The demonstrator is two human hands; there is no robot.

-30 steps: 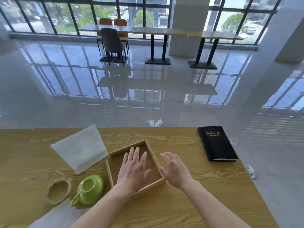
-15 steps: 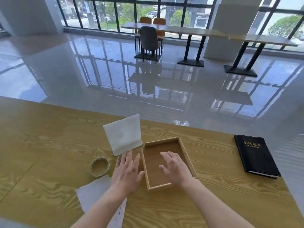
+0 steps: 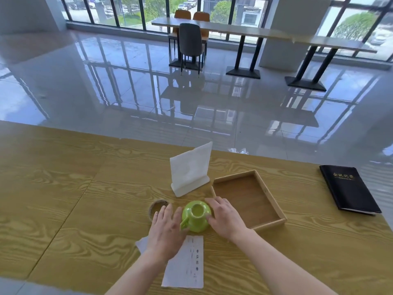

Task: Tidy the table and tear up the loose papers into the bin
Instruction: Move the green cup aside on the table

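A green cup (image 3: 196, 216) lies upside down on the wooden table (image 3: 63, 199), its handle toward me. My left hand (image 3: 167, 233) is spread just left of it, fingers near the handle. My right hand (image 3: 226, 217) is spread on the cup's right side, fingertips at its edge; I cannot tell if either grips it. A loose printed paper (image 3: 187, 265) lies under my left wrist. A shallow wooden tray (image 3: 269, 195) stands empty to the right. A white pack of napkins (image 3: 190, 169) lies behind the cup.
A roll of tape (image 3: 158, 206) rests left of the cup. A black notebook (image 3: 348, 189) lies at the table's right end. Beyond the far table edge is a shiny floor with clear wrappers (image 3: 239, 150). No bin is in view.
Both hands have left the wooden tray and moved left to either side of the green cup. The view has swung left, so the tray and notebook sit further right.
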